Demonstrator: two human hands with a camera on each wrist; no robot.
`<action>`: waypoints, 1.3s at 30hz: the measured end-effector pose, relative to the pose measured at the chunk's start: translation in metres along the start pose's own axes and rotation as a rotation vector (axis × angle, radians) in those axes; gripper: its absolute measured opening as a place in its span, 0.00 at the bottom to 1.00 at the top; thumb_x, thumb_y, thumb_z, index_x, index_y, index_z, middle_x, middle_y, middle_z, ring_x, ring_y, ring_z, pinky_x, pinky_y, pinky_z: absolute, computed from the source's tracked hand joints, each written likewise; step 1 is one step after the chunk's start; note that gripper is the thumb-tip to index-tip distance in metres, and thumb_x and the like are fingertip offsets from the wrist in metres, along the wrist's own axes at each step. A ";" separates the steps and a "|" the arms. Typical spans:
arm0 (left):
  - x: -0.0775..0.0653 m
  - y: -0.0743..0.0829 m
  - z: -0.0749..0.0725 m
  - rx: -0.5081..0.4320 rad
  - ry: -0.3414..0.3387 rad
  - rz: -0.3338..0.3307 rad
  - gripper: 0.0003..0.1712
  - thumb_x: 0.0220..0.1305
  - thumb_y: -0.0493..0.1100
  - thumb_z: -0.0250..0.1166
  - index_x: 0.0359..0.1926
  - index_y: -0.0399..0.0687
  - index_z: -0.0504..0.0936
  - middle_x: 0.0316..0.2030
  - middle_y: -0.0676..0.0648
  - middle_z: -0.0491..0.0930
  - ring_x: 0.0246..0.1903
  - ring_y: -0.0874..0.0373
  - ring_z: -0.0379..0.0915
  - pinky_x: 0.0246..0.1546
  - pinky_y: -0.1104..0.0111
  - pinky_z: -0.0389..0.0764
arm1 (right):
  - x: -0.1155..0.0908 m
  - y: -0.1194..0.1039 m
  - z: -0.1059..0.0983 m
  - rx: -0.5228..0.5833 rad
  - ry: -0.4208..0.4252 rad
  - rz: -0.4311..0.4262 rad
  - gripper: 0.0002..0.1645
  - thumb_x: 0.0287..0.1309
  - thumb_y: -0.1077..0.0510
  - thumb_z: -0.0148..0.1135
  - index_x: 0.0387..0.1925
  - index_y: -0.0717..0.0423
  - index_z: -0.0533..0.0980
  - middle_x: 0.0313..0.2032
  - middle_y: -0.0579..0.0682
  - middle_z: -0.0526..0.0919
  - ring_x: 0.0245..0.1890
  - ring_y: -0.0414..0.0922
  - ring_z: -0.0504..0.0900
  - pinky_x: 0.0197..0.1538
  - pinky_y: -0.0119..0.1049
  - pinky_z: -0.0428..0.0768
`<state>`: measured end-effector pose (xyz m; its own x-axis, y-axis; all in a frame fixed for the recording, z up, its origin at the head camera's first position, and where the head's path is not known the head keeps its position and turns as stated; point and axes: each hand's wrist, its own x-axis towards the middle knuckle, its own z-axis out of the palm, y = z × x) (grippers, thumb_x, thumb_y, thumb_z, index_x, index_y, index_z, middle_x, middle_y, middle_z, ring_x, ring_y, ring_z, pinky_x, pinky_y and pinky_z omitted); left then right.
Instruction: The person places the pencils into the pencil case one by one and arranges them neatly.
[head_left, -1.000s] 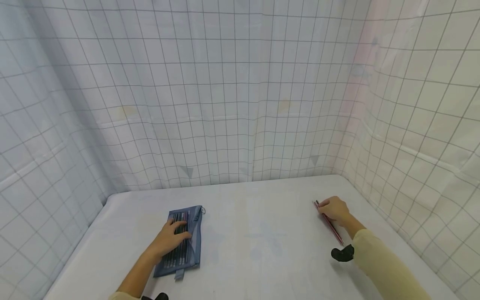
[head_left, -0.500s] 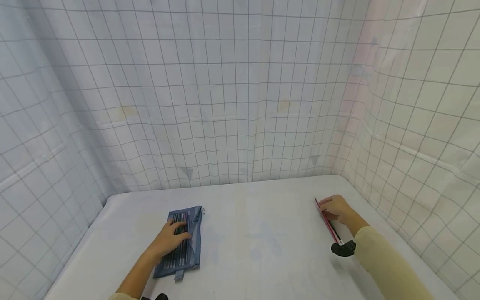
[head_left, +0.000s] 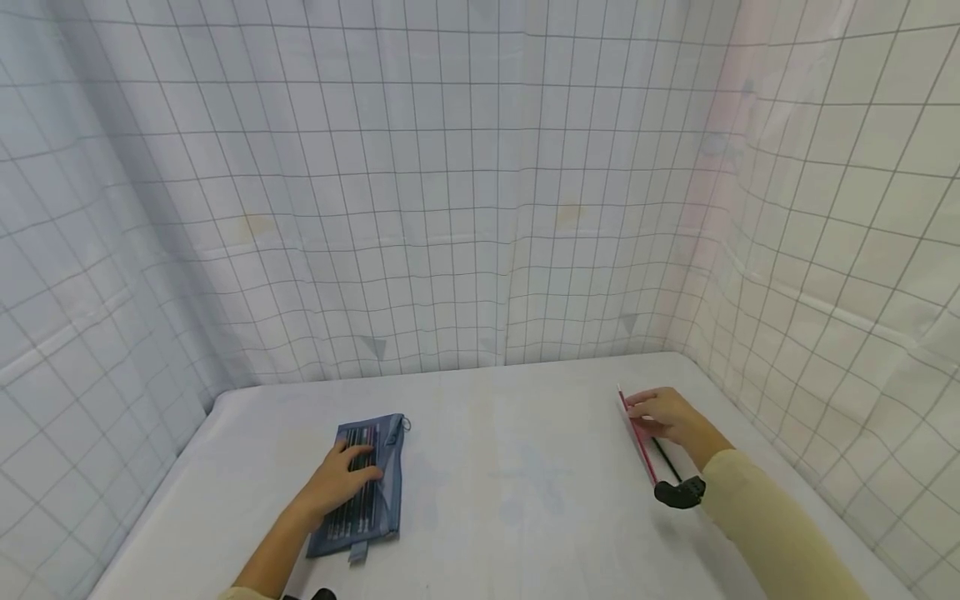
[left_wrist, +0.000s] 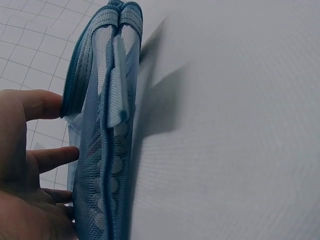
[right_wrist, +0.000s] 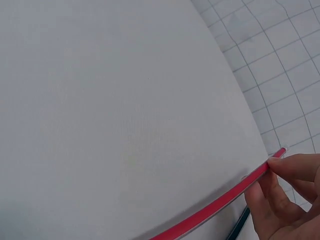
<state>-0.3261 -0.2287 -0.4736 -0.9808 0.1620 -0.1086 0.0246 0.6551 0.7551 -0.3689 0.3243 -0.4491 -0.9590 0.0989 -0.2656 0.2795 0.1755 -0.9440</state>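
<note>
On the left of the table in the head view lies a blue mesh zip pencil case (head_left: 389,500) filled with a row of pencils. My left hand (head_left: 337,483) rests on it, fingers spread and fingertips touching its face in the left wrist view. At the far right, my right hand (head_left: 666,414) pinches a red pencil (head_left: 642,447) between thumb and fingers near its far end. A dark green pencil (head_left: 666,458) slants away under that hand; its upper part is hidden by the fingers. The right wrist view shows the red pencil (right_wrist: 210,211) crossing in front.
A white cloth covers the table (head_left: 510,483). White grid-patterned sheets (head_left: 465,250) hang behind it and along both sides. A black wrist mount (head_left: 679,493) hangs below the right sleeve and overlaps the pencils' near ends in the head view.
The right hand has shifted slightly, and the red pencil has swung left, away from the dark green one; earlier the two lay close together. The left hand and case have stayed put.
</note>
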 end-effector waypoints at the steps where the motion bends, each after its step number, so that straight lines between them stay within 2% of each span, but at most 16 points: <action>1: 0.000 0.000 0.000 0.000 0.000 0.000 0.39 0.70 0.50 0.63 0.73 0.30 0.66 0.75 0.18 0.38 0.71 0.15 0.34 0.64 0.25 0.47 | 0.000 -0.001 0.002 0.002 -0.005 -0.001 0.24 0.65 0.73 0.63 0.60 0.79 0.73 0.40 0.54 0.82 0.34 0.41 0.81 0.38 0.32 0.84; 10: 0.002 0.003 -0.002 0.024 0.005 0.006 0.39 0.71 0.50 0.63 0.72 0.30 0.66 0.75 0.18 0.39 0.71 0.16 0.35 0.65 0.26 0.47 | 0.004 -0.013 0.027 0.052 -0.024 0.014 0.25 0.65 0.73 0.62 0.62 0.77 0.72 0.43 0.56 0.81 0.35 0.43 0.83 0.38 0.35 0.86; 17: 0.002 0.003 -0.002 0.014 0.004 0.005 0.39 0.70 0.50 0.63 0.72 0.30 0.66 0.75 0.18 0.39 0.71 0.15 0.35 0.64 0.25 0.46 | 0.008 -0.016 0.049 0.038 -0.027 0.035 0.23 0.65 0.72 0.65 0.60 0.74 0.75 0.47 0.58 0.79 0.37 0.44 0.83 0.39 0.34 0.86; 26: 0.001 0.003 -0.002 0.016 0.005 -0.001 0.39 0.70 0.51 0.64 0.72 0.30 0.66 0.75 0.18 0.39 0.71 0.15 0.35 0.64 0.25 0.47 | 0.013 -0.016 0.075 0.068 -0.026 0.055 0.22 0.63 0.71 0.66 0.59 0.71 0.77 0.42 0.57 0.82 0.34 0.45 0.82 0.36 0.33 0.85; 39: 0.002 -0.002 -0.001 0.031 0.009 -0.017 0.41 0.69 0.53 0.65 0.72 0.31 0.66 0.75 0.18 0.39 0.71 0.15 0.36 0.64 0.25 0.47 | 0.012 -0.018 0.109 0.094 -0.054 0.050 0.20 0.64 0.71 0.65 0.57 0.71 0.78 0.43 0.56 0.81 0.36 0.44 0.82 0.36 0.33 0.85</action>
<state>-0.3279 -0.2299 -0.4748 -0.9828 0.1442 -0.1158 0.0134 0.6801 0.7330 -0.3904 0.2160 -0.4566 -0.9460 0.0521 -0.3201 0.3234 0.0793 -0.9429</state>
